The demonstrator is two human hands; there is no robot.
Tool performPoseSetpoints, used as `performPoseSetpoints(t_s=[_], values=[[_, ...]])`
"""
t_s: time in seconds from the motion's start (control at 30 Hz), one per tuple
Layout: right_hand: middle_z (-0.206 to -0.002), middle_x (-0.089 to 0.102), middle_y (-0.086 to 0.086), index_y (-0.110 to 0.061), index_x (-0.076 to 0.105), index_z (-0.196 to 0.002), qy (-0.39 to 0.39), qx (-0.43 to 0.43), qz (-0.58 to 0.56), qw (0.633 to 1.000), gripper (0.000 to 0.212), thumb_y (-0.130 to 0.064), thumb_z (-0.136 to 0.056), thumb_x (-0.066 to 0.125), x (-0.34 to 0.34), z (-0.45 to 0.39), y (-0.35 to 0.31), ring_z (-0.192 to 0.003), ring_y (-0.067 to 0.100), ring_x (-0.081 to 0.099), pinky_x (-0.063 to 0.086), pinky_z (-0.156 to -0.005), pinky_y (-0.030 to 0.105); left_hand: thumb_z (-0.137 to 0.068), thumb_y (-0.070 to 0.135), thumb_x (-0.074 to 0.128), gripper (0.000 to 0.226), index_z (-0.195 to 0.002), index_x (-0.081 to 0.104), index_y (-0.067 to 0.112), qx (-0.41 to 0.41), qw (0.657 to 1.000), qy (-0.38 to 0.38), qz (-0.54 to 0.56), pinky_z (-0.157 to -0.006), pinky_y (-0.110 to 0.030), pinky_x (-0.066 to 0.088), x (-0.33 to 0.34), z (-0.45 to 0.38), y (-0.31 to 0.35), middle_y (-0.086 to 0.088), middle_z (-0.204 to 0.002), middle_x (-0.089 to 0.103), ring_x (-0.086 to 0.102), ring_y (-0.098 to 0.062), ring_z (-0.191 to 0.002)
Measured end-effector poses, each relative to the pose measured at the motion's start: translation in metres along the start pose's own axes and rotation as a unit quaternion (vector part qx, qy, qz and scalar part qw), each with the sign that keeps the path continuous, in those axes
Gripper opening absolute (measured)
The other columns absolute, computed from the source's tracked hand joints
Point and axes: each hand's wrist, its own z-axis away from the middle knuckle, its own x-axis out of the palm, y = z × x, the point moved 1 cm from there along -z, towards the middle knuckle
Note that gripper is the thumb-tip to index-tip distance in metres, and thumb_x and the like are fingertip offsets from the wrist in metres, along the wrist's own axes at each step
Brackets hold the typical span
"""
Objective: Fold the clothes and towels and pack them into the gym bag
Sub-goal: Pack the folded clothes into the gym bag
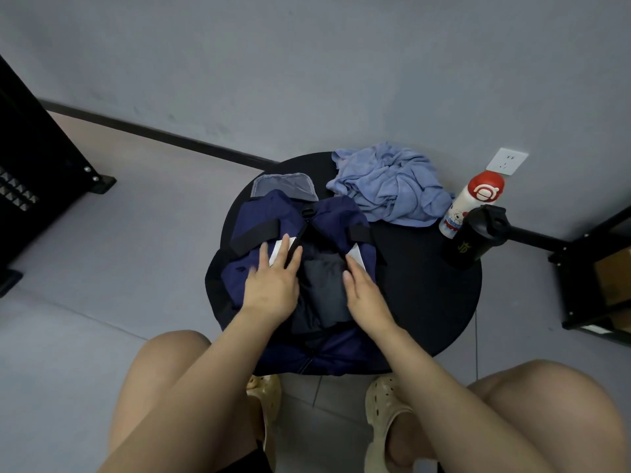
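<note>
Grey wall and floor, round black table (426, 302). Navy gym bag (266, 213) unzipped on it, dark folded garment (321, 285) inside the opening. Crumpled blue towel (386, 186) behind the bag, unfolded. Left hand (269, 285) flat on bag's left flap, fingers straight and spread. Right hand (365, 295) at right flap, fingers straight. White bottle (471, 203) and black bottle (474, 237) at table's right edge.

Navy cloth gym bag (269, 213), crumpled blue towel (389, 189) (soft-looking), matt black table (426, 285)

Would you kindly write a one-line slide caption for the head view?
Both hands, left and right, spread the navy gym bag over dark folded clothing; blue towel waits.
</note>
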Motion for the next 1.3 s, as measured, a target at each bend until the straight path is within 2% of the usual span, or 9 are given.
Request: performPoseSetpoints(t_s=[0.1, 0.2, 0.33, 0.47, 0.7, 0.87, 1.07, 1.2, 1.3], values=[[-0.139, 0.051, 0.010, -0.014, 0.043, -0.141, -0.005, -0.007, 0.129, 0.992, 0.040, -0.018, -0.103, 0.035, -0.024, -0.007, 0.014, -0.125, 0.027, 0.049, 0.035, -0.098, 0.026, -0.102, 0.036, 0.024, 0.058, -0.152, 0.001, 0.018, 0.121, 0.987, 0.071, -0.081, -0.117, -0.042, -0.001, 0.008, -0.007, 0.032, -0.005, -0.158, -0.015, -0.011, -0.025, -0.146], [-0.134, 0.055, 0.010, -0.008, 0.047, -0.137, -0.094, -0.112, 0.327, 0.934, 0.041, -0.006, -0.096, 0.038, -0.035, -0.023, 0.018, -0.127, 0.021, 0.048, 0.015, -0.115, 0.025, -0.102, 0.037, 0.021, 0.060, -0.151, -0.005, 0.013, 0.231, 0.967, 0.038, -0.099, -0.117, -0.036, -0.006, 0.028, -0.014, 0.056, -0.002, -0.158, -0.015, -0.012, -0.020, -0.146], [-0.144, 0.043, 0.006, -0.008, 0.041, -0.140, -0.198, -0.168, 0.477, 0.840, 0.044, -0.016, -0.097, 0.040, -0.041, -0.046, 0.018, -0.141, 0.016, 0.026, -0.004, -0.117, 0.031, -0.101, 0.047, 0.015, 0.064, -0.150, -0.012, 0.015, 0.179, 0.979, -0.064, -0.075, -0.118, -0.032, -0.006, 0.053, -0.022, 0.046, 0.001, -0.158, -0.017, -0.013, -0.014, -0.145], [-0.157, 0.021, 0.005, -0.012, 0.026, -0.149, -0.304, -0.194, 0.566, 0.742, 0.051, -0.030, -0.102, 0.031, -0.042, -0.057, 0.025, -0.148, 0.022, 0.004, -0.007, -0.118, 0.039, -0.100, 0.050, 0.013, 0.065, -0.148, -0.016, 0.016, 0.181, 0.978, -0.060, -0.081, -0.116, -0.031, -0.008, 0.067, -0.023, 0.041, 0.004, -0.156, -0.022, -0.017, -0.013, -0.145], [-0.160, 0.011, -0.002, -0.021, 0.019, -0.152, -0.401, -0.207, 0.632, 0.630, 0.054, -0.036, -0.101, 0.030, -0.033, -0.062, 0.038, -0.148, 0.020, -0.007, -0.016, -0.114, 0.045, -0.100, 0.049, 0.013, 0.065, -0.148, -0.017, 0.017, 0.172, 0.982, -0.056, -0.061, -0.117, -0.032, -0.008, 0.075, -0.024, 0.035, 0.005, -0.155, -0.024, -0.019, -0.012, -0.144], [-0.158, 0.022, -0.002, -0.020, 0.023, -0.151, -0.406, -0.226, 0.615, 0.637, 0.055, -0.035, -0.098, 0.031, -0.032, -0.069, 0.036, -0.148, 0.019, 0.002, -0.017, -0.115, 0.049, -0.101, 0.048, 0.013, 0.064, -0.148, -0.017, 0.017, 0.158, 0.984, -0.075, -0.040, -0.117, -0.032, -0.009, 0.076, -0.027, 0.034, 0.006, -0.155, -0.024, -0.020, -0.011, -0.143], [-0.143, 0.044, -0.001, -0.018, 0.044, -0.140, -0.394, -0.245, 0.573, 0.675, 0.045, -0.038, -0.100, 0.036, -0.051, -0.073, 0.041, -0.137, 0.018, 0.030, -0.008, -0.117, 0.042, -0.101, 0.048, 0.013, 0.064, -0.148, -0.018, 0.017, 0.149, 0.984, -0.084, -0.043, -0.117, -0.032, -0.009, 0.075, -0.027, 0.035, 0.006, -0.155, -0.024, -0.020, -0.011, -0.143], [-0.136, 0.047, 0.003, -0.014, 0.043, -0.138, -0.368, -0.262, 0.545, 0.706, 0.050, -0.043, -0.097, 0.042, -0.056, -0.071, 0.042, -0.125, 0.023, 0.042, 0.013, -0.114, 0.036, -0.101, 0.048, 0.013, 0.064, -0.148, -0.019, 0.017, 0.148, 0.984, -0.085, -0.047, -0.117, -0.032, -0.009, 0.075, -0.026, 0.037, 0.005, -0.155, -0.025, -0.021, -0.011, -0.143], [-0.141, 0.044, 0.004, -0.015, 0.043, -0.139, -0.394, -0.238, 0.562, 0.687, 0.049, -0.044, -0.100, 0.036, -0.054, -0.069, 0.039, -0.127, 0.024, 0.041, 0.017, -0.110, 0.034, -0.101, 0.047, 0.013, 0.064, -0.148, -0.018, 0.016, 0.147, 0.985, -0.085, -0.044, -0.117, -0.033, -0.009, 0.074, -0.026, 0.038, 0.005, -0.155, -0.025, -0.021, -0.012, -0.143]])
